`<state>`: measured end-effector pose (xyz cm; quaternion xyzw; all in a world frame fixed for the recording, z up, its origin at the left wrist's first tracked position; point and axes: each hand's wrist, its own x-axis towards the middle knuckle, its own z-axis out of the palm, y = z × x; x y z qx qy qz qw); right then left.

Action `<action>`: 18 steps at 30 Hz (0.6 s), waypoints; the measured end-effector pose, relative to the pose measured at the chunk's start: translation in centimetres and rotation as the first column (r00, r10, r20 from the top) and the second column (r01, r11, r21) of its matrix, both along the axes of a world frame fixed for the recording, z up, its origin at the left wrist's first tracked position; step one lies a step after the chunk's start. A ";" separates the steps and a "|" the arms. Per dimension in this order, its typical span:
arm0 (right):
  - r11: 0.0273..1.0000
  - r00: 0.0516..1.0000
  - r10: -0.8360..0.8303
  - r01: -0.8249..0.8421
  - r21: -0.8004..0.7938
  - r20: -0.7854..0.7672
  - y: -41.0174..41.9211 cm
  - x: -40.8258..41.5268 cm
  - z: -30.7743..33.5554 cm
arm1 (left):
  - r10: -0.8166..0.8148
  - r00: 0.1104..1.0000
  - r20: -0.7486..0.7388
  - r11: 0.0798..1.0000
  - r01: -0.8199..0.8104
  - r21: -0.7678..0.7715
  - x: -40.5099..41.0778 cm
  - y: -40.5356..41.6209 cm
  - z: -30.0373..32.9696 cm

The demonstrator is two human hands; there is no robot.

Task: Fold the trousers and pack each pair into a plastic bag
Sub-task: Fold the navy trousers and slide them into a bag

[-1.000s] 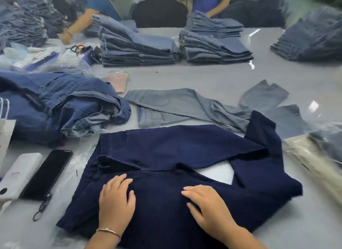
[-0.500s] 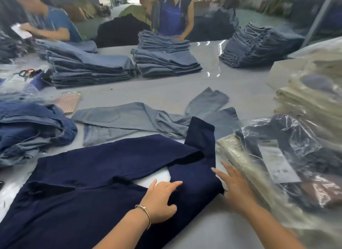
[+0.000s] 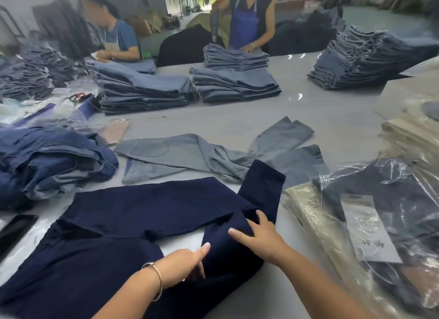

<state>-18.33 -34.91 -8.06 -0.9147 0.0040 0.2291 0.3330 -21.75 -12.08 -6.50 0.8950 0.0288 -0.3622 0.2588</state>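
Note:
Dark navy trousers (image 3: 142, 207) lie spread on the grey table (image 3: 332, 112) in front of me, one leg bent back at the right. My left hand (image 3: 183, 264), with a bracelet on the wrist, grips the edge of the near leg, thumb on top and fingers tucked under the cloth. My right hand (image 3: 259, 235) rests on the bend of the legs with its fingers spread and fairly straight. A crinkled clear plastic sheet (image 3: 40, 231) shows under the trousers at the left edge. Bagged trousers (image 3: 403, 200) are piled at my right.
Light grey trousers (image 3: 190, 152) lie unfolded just beyond the navy pair. A heap of blue denim (image 3: 47, 162) and a black phone (image 3: 14, 228) are at the left. Folded stacks (image 3: 142, 90) line the far side, where two people work.
Both hands have shifted to the bent legs at the trousers' right end. The right hand came back from beside the bagged pile onto the cloth. The left hand took hold of the near leg's edge.

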 end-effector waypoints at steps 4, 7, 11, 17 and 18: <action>0.942 0.986 0.133 -0.095 -0.322 0.099 2.5 0.7 -0.8 | 0.019 0.862 0.506 0.960 -0.158 0.233 2.4 -0.7 0.4; 0.980 0.956 0.093 -0.039 -0.194 0.279 3.0 1.9 1.3 | 0.131 0.684 0.718 0.951 -0.291 0.104 3.5 -1.3 1.1; 0.984 0.794 0.028 -0.128 0.122 0.607 0.7 2.8 7.1 | 0.209 0.429 0.879 0.974 -0.174 -0.147 4.9 -1.4 2.3; 0.728 0.561 0.685 -0.556 -0.401 0.465 0.5 2.0 13.4 | -0.237 0.518 0.822 0.925 0.378 0.028 6.4 -2.9 3.8; 0.708 0.564 0.707 -0.559 -0.432 0.428 0.2 2.1 13.8 | -0.240 0.561 0.792 0.919 0.395 -0.001 6.6 -3.0 3.7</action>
